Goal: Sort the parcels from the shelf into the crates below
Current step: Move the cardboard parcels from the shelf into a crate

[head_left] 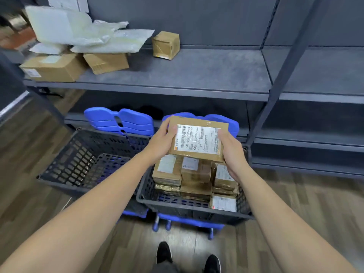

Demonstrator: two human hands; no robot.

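I hold a flat brown cardboard parcel (pixel 198 138) with a white shipping label above the right crate (pixel 189 206). My left hand (pixel 162 141) grips its left edge, thumb on top. My right hand (pixel 230 152) grips its right edge. The right crate, dark and perforated, holds several stacked brown parcels (pixel 195 171). The left crate (pixel 86 160) beside it shows no parcels inside. On the shelf (pixel 197 75) above lie white poly mailers (pixel 78 30), two brown boxes (pixel 57 67) at the left and a small brown box (pixel 166 44) near the middle.
Both crates rest on blue stools (pixel 136 123), whose backs rise behind them. A grey upright post (pixel 283 69) splits the shelving at the right. A dark panel (pixel 17 107) stands at the left. Wood floor and my black shoes (pixel 164 253) are below.
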